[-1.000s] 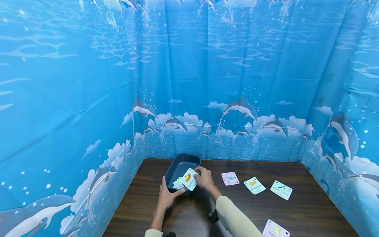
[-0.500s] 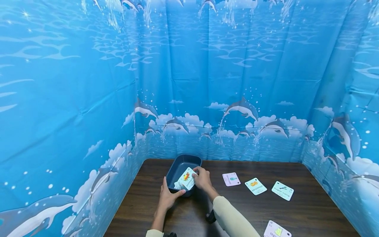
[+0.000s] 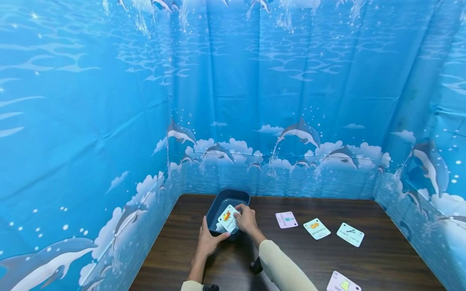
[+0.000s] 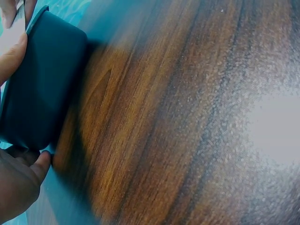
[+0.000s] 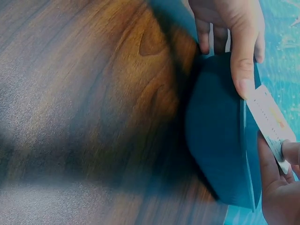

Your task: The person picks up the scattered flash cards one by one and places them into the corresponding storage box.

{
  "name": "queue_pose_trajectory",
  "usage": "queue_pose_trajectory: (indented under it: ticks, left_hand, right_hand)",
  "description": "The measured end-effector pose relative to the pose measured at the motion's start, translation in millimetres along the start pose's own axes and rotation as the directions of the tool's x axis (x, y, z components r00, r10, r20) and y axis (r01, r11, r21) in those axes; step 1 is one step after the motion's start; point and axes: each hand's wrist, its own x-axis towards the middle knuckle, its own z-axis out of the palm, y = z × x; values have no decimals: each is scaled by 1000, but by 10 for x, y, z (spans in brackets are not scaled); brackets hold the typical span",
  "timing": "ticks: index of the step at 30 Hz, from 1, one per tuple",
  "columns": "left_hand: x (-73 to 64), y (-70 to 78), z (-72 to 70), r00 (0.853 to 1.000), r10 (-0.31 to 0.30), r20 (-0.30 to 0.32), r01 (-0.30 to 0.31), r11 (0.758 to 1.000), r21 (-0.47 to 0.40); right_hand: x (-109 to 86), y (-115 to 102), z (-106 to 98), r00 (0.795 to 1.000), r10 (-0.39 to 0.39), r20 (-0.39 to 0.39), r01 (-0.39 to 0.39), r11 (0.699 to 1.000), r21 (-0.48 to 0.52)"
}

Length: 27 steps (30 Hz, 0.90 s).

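Observation:
My left hand (image 3: pixel 210 239) holds a dark blue plastic tub (image 3: pixel 217 205) by its near left corner. Its thumb lies at the near rim and its fingers run along the outer left wall. Over the near end of the tub, my right hand (image 3: pixel 247 220) pinches a pale flash card (image 5: pixel 271 119) with an orange-and-yellow picture. Other pale cards (image 3: pixel 220 227) show partly beneath it inside the tub; how many is hidden. In the right wrist view, that card stands tilted beside the tub's rim, close to the left thumb (image 5: pixel 244 86).
On the dark wooden table (image 3: pixel 291 250), right of the tub, lie a pink raincoat card (image 3: pixel 286 220), a persimmon card (image 3: pixel 316 229) and a sugar cane card (image 3: pixel 350 235). Another pink card (image 3: pixel 343 282) lies near the front. A blue dolphin-print curtain (image 3: pixel 291 101) surrounds the table.
The pinched card has dipped slightly left and lower over the tub, along with my right hand. The left hand keeps its hold on the tub. The whole view has shifted a little.

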Motion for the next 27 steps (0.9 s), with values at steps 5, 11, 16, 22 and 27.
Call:
queue_pose_trajectory:
  ticks: [5,11,16,22,27]
  left_hand:
    - [1,0,17,1000,10,-4,-10,1000,4]
    - [-2,-17,28,1000,9,-3,-9,1000,4]
    - [-9,-25,36,1000,5,-9,-5,1000,10]
    - [-8,-19,33,1000,0,-8,0,1000,8]
    - [21,-19,18,1000,-13,-4,13,1000,9]
  right_hand:
    - [5,-8,25,1000,-12,20,13,999,-33]
    - [10,26,50,997,-25,76,34,993,-116]
    - [-16,43,45,996,-41,78,52,987,-152]
    - [-54,13,7,993,-95,67,106,975,-197]
    - [-56,2,-66,994,-91,64,102,977,-187]
